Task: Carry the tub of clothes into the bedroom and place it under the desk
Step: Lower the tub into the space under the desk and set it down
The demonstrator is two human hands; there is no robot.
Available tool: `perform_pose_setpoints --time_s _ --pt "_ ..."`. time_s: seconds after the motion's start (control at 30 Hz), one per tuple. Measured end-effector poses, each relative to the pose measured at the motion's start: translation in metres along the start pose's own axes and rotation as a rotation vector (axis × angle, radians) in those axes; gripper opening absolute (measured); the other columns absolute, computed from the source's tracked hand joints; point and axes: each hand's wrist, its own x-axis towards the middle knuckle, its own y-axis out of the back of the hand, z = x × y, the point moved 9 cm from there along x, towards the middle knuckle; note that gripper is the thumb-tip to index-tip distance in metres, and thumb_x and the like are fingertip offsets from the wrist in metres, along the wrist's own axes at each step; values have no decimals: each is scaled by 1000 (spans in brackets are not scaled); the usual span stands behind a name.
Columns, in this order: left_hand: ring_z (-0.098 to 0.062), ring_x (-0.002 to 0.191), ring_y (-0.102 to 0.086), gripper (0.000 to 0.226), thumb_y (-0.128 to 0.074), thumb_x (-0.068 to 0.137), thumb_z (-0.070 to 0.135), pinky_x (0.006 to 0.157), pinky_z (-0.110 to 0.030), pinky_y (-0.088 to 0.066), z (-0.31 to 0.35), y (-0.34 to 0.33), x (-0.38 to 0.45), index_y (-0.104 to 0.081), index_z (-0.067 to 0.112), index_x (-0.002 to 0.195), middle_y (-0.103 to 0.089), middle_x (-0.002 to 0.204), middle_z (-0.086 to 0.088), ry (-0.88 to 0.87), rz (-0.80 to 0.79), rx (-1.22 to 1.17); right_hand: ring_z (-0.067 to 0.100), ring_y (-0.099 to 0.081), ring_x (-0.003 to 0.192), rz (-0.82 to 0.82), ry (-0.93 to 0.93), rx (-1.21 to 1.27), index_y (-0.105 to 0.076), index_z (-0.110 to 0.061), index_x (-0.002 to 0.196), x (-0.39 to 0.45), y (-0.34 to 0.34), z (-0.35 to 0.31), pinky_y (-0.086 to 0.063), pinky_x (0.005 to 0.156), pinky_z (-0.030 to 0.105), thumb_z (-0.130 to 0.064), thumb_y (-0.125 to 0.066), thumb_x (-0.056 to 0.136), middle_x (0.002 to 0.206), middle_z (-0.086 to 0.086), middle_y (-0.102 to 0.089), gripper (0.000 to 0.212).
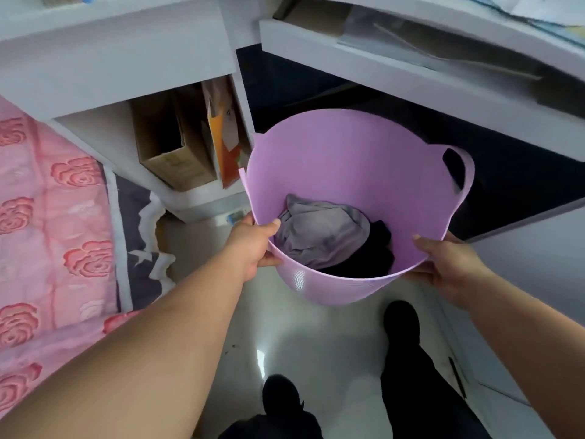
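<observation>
A lilac flexible tub (342, 160) with loop handles hangs above the pale floor, tilted away from me. Grey and black clothes (323, 239) lie in its bottom. My left hand (253, 245) grips the near-left rim, thumb inside the tub. My right hand (443, 261) grips the near-right rim. The white desk (411, 68) spans the top right, and the dark gap under the desk (512, 179) lies directly behind the tub.
A bed with a pink rose quilt (47, 232) fills the left side. A white shelf unit (104, 74) holds cardboard boxes (171, 144) and an orange folder. My dark-shod feet (402, 321) stand on the glossy floor. A white panel rises at the right.
</observation>
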Motion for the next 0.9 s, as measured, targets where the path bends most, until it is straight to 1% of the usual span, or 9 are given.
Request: perform_pose_setpoints --time_s 0.17,0.27,0.33,0.4,0.53,0.63,0.73,0.77,0.9 --pt "-41 99 -75 35 -69 97 27 74 -52 -66 3 -21 39 -63 26 132 -71 125 -8 -24 18 -23 33 -71 83 3 45 -1 -60 -14 133 49 4 -13 -60 70 44 -11 -61 103 118 19 -73 30" --pt "-41 99 -75 36 -68 97 27 69 -48 -66 6 -35 61 -62 26 132 -71 125 -8 -40 30 -38 35 -71 83 6 52 -29 -59 -7 139 82 8 -19 -60 77 48 -13 -61 103 119 21 -72 37" --pt "-40 99 -75 37 -69 97 26 69 -47 -66 8 -44 76 -61 26 133 -72 125 -8 -58 34 -52 34 -72 86 -6 66 -42 -58 -9 144 102 8 -24 -60 79 49 -14 -60 103 121 19 -73 41" --pt "-40 102 -74 37 -69 97 26 69 -47 -66 11 -53 90 -61 26 134 -72 126 -8 -79 31 -62 33 -73 89 -18 97 -42 -58 -16 144 120 7 -32 -60 78 46 -14 -60 103 121 17 -74 41" --pt "-42 107 -72 37 -68 97 26 72 -51 -66 21 -67 120 -61 25 133 -70 129 -10 -114 47 -71 29 -72 86 -33 152 -43 -61 -24 133 152 2 -48 -60 70 41 -16 -61 102 107 10 -76 33" --pt "-42 108 -71 36 -68 97 27 64 -43 -66 33 -73 142 -61 25 133 -70 128 -8 -141 66 -82 29 -70 85 -49 169 -42 -63 -24 126 179 -7 -60 -59 68 42 -15 -59 103 103 8 -74 25" --pt "-43 108 -70 36 -68 98 27 59 -40 -65 46 -77 165 -60 25 133 -69 127 -5 -167 78 -113 27 -68 81 -53 186 -49 -65 -22 114 207 -18 -71 -62 55 39 -16 -60 103 99 7 -71 14" --pt "-43 108 -70 34 -68 98 26 58 -39 -64 50 -77 173 -60 25 131 -69 126 -4 -181 87 -123 27 -68 81 -54 194 -53 -65 -19 120 218 -22 -75 -62 57 40 -17 -61 103 101 8 -71 17" --pt "-40 109 -68 26 -68 98 23 48 -36 -62 66 -79 202 -60 24 123 -66 111 2 -239 122 -156 32 -68 93 -71 203 -56 -58 -9 143 261 -41 -90 -61 80 50 -22 -64 103 126 19 -66 43"
